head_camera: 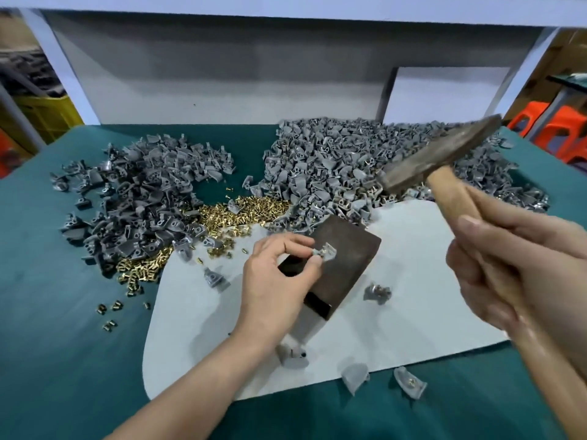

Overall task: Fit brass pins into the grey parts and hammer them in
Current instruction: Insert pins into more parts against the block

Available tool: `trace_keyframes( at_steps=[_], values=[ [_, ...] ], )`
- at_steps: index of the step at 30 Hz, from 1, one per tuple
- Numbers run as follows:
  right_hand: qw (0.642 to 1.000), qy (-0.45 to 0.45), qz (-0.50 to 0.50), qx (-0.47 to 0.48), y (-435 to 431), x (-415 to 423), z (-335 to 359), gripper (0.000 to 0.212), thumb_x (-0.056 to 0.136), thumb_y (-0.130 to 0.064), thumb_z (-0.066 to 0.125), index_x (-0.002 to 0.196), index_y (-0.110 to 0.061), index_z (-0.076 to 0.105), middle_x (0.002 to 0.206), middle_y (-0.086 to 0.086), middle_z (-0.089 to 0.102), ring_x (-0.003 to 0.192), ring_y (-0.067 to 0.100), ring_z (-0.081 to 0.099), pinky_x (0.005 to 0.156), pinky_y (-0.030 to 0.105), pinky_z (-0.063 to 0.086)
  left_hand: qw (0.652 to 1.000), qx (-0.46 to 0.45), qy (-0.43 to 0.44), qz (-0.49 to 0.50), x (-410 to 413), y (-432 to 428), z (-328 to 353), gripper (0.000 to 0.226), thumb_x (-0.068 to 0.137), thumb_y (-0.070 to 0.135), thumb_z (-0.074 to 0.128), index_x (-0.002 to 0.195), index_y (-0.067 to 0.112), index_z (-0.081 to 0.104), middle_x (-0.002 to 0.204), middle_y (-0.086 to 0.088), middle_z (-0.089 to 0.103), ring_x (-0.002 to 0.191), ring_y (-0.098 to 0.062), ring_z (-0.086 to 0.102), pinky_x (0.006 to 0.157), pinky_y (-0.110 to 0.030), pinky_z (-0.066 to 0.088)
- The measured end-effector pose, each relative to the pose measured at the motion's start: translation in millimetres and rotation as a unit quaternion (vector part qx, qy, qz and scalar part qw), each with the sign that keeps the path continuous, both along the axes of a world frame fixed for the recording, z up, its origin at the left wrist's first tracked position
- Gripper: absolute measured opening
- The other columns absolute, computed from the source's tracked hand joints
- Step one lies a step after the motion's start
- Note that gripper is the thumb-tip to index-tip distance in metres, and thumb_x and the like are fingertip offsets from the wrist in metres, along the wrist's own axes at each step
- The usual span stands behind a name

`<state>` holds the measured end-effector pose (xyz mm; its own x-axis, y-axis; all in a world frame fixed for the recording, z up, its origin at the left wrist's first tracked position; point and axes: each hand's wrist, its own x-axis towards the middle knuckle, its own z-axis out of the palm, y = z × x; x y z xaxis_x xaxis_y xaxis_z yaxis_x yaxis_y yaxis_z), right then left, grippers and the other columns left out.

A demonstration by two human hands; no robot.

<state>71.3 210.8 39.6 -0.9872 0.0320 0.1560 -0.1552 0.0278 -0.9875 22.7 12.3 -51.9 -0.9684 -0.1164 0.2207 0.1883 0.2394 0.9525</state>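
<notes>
The left hand (pixel 279 277) pinches a small grey part (pixel 323 251) between thumb and fingertips, holding it down on a dark metal block (pixel 346 262). The right hand (pixel 514 274) is wrapped round the wooden handle of a hammer (pixel 441 154) — its rusty head is raised in the air, above and to the right of the block and well apart from the part.

The block lies on a white sheet (pixel 413 281) spread over the green table cover (pixel 63 344). On the sheet, a loose part (pixel 216 278) lies just left of the left hand, and another loose part (pixel 377 293), with brass in it, lies right of the block. A few more lie along the sheet's near edge.

Past the sheet's far left corner spreads a scatter of brass pins (pixel 241 211), with a few strays out on the green cover. Behind them lie two heaps of the same grey pieces — the left heap (pixel 136 192) and the larger right heap (pixel 333 160).
</notes>
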Motion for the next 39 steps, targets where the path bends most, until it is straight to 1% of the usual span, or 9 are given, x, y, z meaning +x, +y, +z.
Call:
trace_keyframes(
  at_steps=[3,7,11,21,23,25,28,31,39],
  values=[
    [0.985,-0.1,0.039,-0.133,11.3,-11.4,-18.3,0.02,0.078,-0.021,0.051,0.071,-0.026,0.069,0.047,0.003,0.039,0.022,0.01,0.024,0.03,0.011,0.028,0.994,0.099,-0.008,-0.038,4.5,-4.1,27.8,0.018,0.079,0.003,0.069,0.069,0.017,0.064,0.08,0.009,0.073,0.078,-0.001,0.067,0.07,-0.007,0.047],
    [0.956,-0.18,0.049,-0.226,17.3,-16.9,-46.7,0.009,0.08,-0.014,0.047,0.083,-0.015,0.056,0.049,0.004,0.037,0.022,0.006,0.025,0.025,0.011,0.025,0.966,0.223,-0.06,-0.118,20.5,-0.8,55.5,0.011,0.07,0.016,0.067,0.063,0.023,0.071,0.069,-0.002,0.073,0.073,-0.018,0.069,0.072,-0.022,0.057],
    [0.953,-0.195,0.064,-0.223,21.2,-18.8,-55.4,0.011,0.082,-0.015,0.047,0.081,-0.016,0.058,0.051,0.004,0.036,0.022,0.006,0.024,0.027,0.011,0.024,0.932,0.298,-0.111,-0.173,28.9,3.6,63.0,0.017,0.069,0.014,0.064,0.057,0.025,0.07,0.069,-0.006,0.073,0.07,-0.016,0.071,0.065,-0.017,0.054],
    [0.952,-0.195,0.084,-0.219,18.3,-12.4,-52.0,0.015,0.081,-0.015,0.048,0.081,-0.013,0.063,0.052,0.007,0.034,0.022,0.007,0.024,0.03,0.01,0.026,0.914,0.32,-0.125,-0.214,30.1,11.7,67.7,0.021,0.07,0.011,0.061,0.055,0.023,0.07,0.068,-0.003,0.073,0.072,-0.015,0.072,0.067,-0.014,0.054],
    [0.96,-0.183,0.083,-0.194,15.8,-9.4,-47.8,0.017,0.08,-0.016,0.05,0.083,-0.014,0.066,0.053,0.008,0.034,0.023,0.008,0.023,0.032,0.01,0.026,0.941,0.266,-0.08,-0.195,25.8,10.9,62.7,0.017,0.074,0.006,0.064,0.061,0.017,0.068,0.071,-0.003,0.074,0.074,-0.015,0.073,0.066,-0.014,0.053],
    [0.971,-0.167,0.079,-0.151,12.0,-6.0,-42.1,0.021,0.077,-0.018,0.054,0.091,-0.016,0.07,0.053,0.01,0.036,0.025,0.011,0.024,0.034,0.012,0.026,0.991,0.068,0.021,-0.113,14.8,8.0,48.3,0.015,0.075,0.004,0.069,0.068,0.016,0.063,0.075,0.002,0.073,0.075,-0.008,0.071,0.068,-0.014,0.053],
    [0.988,-0.134,0.065,-0.05,0.9,-0.9,-33.8,0.037,0.075,-0.022,0.06,0.11,-0.028,0.07,0.052,0.01,0.042,0.028,0.014,0.029,0.036,0.012,0.028,0.975,-0.199,0.094,-0.043,0.9,6.5,27.1,0.018,0.075,0.003,0.07,0.075,0.017,0.059,0.075,0.009,0.063,0.071,-0.003,0.059,0.067,-0.01,0.044],
    [0.994,-0.088,0.051,0.05,-14.5,1.6,-29.9,0.036,0.088,-0.013,0.058,0.111,-0.039,0.068,0.051,0.006,0.044,0.029,0.017,0.031,0.036,0.012,0.027,0.964,-0.244,0.096,-0.051,-6.9,7.9,14.4,0.025,0.069,0.0,0.074,0.075,0.017,0.056,0.073,0.011,0.053,0.066,-0.004,0.05,0.069,-0.007,0.038],
    [0.989,-0.084,0.035,0.114,-24.2,2.2,-25.3,0.039,0.093,-0.014,0.054,0.116,-0.044,0.063,0.052,0.004,0.041,0.033,0.017,0.032,0.037,0.015,0.027,0.967,-0.235,0.087,-0.05,-9.0,9.2,7.8,0.031,0.068,0.0,0.076,0.075,0.022,0.055,0.075,0.014,0.052,0.067,-0.002,0.049,0.06,-0.008,0.035]
  ],
)
